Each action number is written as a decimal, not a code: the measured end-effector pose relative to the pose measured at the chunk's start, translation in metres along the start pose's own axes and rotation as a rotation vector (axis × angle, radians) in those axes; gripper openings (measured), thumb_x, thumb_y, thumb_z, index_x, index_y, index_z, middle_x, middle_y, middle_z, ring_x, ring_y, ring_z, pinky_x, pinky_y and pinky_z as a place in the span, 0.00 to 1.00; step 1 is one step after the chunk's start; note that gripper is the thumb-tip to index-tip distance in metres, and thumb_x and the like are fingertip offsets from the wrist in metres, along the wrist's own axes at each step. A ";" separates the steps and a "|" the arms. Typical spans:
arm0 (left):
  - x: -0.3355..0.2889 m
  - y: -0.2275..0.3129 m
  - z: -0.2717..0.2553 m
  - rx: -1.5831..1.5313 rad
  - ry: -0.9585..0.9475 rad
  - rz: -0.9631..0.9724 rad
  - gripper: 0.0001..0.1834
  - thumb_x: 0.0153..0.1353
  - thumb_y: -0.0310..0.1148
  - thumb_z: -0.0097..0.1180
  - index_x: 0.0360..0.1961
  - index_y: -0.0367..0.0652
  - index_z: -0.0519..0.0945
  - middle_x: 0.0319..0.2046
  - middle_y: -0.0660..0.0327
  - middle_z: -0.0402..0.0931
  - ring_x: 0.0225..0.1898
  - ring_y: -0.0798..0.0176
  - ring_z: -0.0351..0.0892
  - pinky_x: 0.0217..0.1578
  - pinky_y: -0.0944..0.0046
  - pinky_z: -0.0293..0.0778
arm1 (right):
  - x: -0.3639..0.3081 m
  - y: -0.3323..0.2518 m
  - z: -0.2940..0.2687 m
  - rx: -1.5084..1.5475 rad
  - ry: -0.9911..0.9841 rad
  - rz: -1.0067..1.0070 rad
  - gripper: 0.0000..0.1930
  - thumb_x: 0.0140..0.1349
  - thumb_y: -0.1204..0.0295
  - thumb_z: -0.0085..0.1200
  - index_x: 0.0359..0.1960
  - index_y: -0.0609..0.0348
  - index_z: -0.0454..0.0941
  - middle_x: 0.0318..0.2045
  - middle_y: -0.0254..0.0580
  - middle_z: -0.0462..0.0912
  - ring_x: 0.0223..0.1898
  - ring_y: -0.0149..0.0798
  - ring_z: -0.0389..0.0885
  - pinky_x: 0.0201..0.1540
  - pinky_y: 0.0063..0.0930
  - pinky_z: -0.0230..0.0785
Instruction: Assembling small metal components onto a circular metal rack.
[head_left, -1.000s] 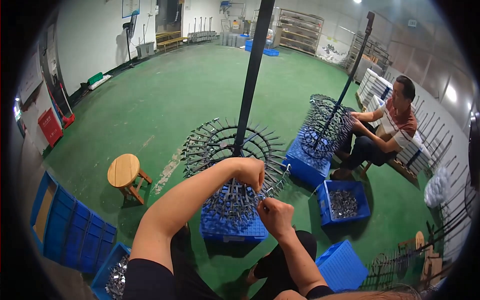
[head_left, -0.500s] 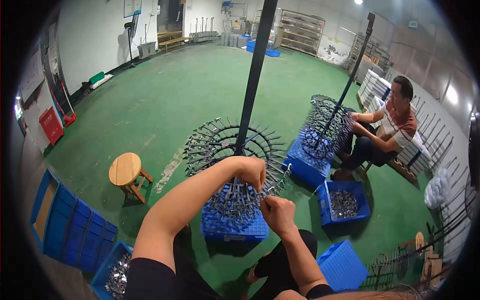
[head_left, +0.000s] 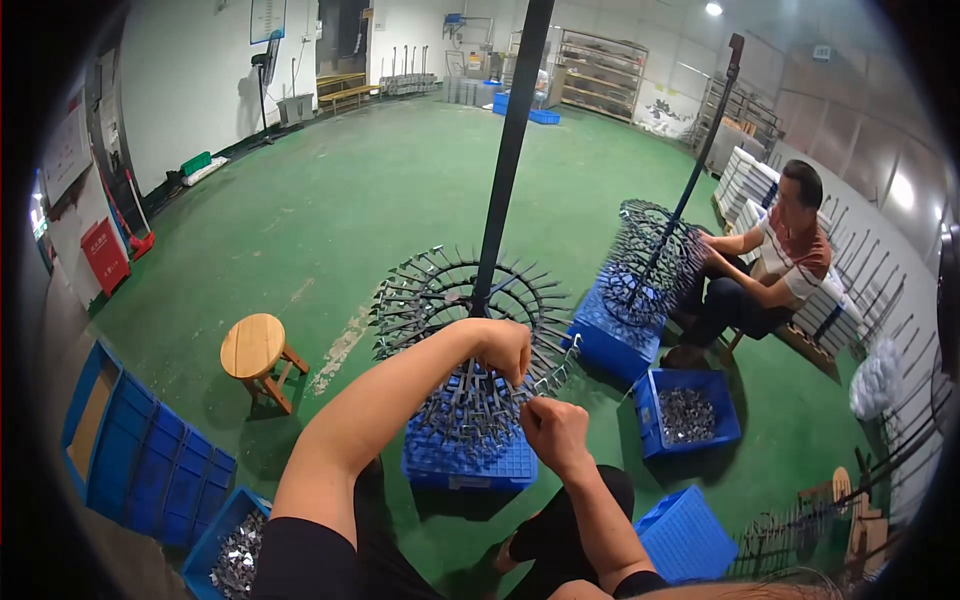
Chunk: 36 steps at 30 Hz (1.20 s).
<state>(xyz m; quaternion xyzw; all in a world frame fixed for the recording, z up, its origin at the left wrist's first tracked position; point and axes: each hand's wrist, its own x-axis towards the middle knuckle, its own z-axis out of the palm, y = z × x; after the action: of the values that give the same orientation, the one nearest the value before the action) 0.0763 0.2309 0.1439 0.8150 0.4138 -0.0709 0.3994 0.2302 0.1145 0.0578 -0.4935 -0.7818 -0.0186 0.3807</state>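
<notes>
A round black rack [head_left: 478,405] with tiers of outward prongs stands in front of me around a tall black pole [head_left: 510,150]. Small shiny metal pieces hang on several prongs, some along its right edge. My left hand [head_left: 503,350] reaches across the near side of the rack with its fingers curled closed. Just below and to the right, my right hand [head_left: 556,432] is closed in a fist-like pinch at the outer prongs. Whatever the fingers of either hand hold is hidden or too small to name. Below the rack is an upturned blue crate [head_left: 470,478].
Blue bins of small metal parts stand at right [head_left: 648,425] and lower left [head_left: 200,560]. A wooden stool [head_left: 252,346] is at left, near stacked blue crates [head_left: 150,460]. At right, a seated co-worker [head_left: 795,240] handles a similar rack [head_left: 645,260]. A blue crate [head_left: 690,535] lies lower right.
Both hands stay closed at nearly the same spot on the rack. The whole view has shifted slightly.
</notes>
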 end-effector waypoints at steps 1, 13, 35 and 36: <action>0.001 0.000 0.000 -0.001 0.000 0.001 0.03 0.44 0.27 0.62 0.23 0.40 0.83 0.12 0.64 0.70 0.13 0.68 0.63 0.15 0.69 0.62 | 0.000 0.000 0.000 0.003 0.001 -0.003 0.12 0.51 0.73 0.54 0.13 0.56 0.67 0.12 0.40 0.72 0.13 0.46 0.68 0.17 0.32 0.58; -0.048 0.000 0.043 -0.820 0.370 0.167 0.07 0.55 0.33 0.59 0.30 0.41 0.83 0.13 0.67 0.70 0.12 0.74 0.62 0.12 0.75 0.55 | -0.005 -0.006 -0.019 -0.007 -0.044 0.057 0.08 0.53 0.71 0.57 0.18 0.57 0.75 0.15 0.37 0.75 0.13 0.40 0.69 0.18 0.28 0.59; -0.101 -0.023 0.166 -1.353 0.504 0.157 0.29 0.66 0.55 0.44 0.52 0.39 0.75 0.21 0.65 0.73 0.12 0.74 0.66 0.10 0.77 0.54 | -0.023 -0.053 -0.016 0.885 -0.448 0.294 0.02 0.52 0.77 0.59 0.27 0.61 0.79 0.20 0.31 0.75 0.17 0.25 0.63 0.21 0.17 0.57; -0.103 -0.024 0.164 -1.327 0.509 0.151 0.26 0.66 0.51 0.46 0.52 0.39 0.76 0.21 0.64 0.73 0.12 0.74 0.66 0.10 0.77 0.55 | -0.024 -0.052 -0.016 0.991 -0.445 0.357 0.02 0.52 0.78 0.59 0.27 0.61 0.79 0.20 0.31 0.75 0.17 0.24 0.63 0.21 0.16 0.57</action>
<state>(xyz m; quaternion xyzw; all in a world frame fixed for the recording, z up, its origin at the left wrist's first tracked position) 0.0269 0.0586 0.0655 0.4178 0.3927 0.4160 0.7058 0.2039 0.0635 0.0724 -0.3725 -0.6630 0.5193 0.3899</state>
